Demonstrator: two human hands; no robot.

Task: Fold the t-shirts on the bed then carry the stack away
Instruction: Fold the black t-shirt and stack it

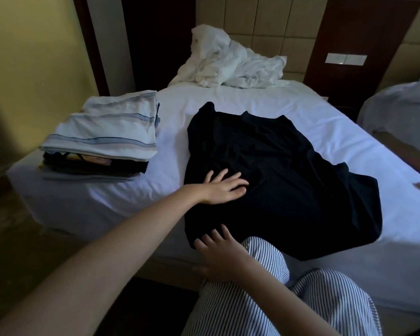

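A black t-shirt (284, 175) lies spread over the white bed (337, 132), its hem near the front edge. My left hand (224, 186) rests flat on the shirt's left side with fingers straight. My right hand (218, 253) touches the shirt's near left corner at the bed edge, fingers spread. A stack of folded t-shirts (102, 144) sits at the bed's left corner, topped by a white shirt with blue stripes over darker ones.
A crumpled white sheet (230, 64) is heaped at the padded headboard (264, 25). A second bed (398, 112) stands at the right. My knee in striped trousers (264, 263) presses against the bed edge. Dark floor lies at the left.
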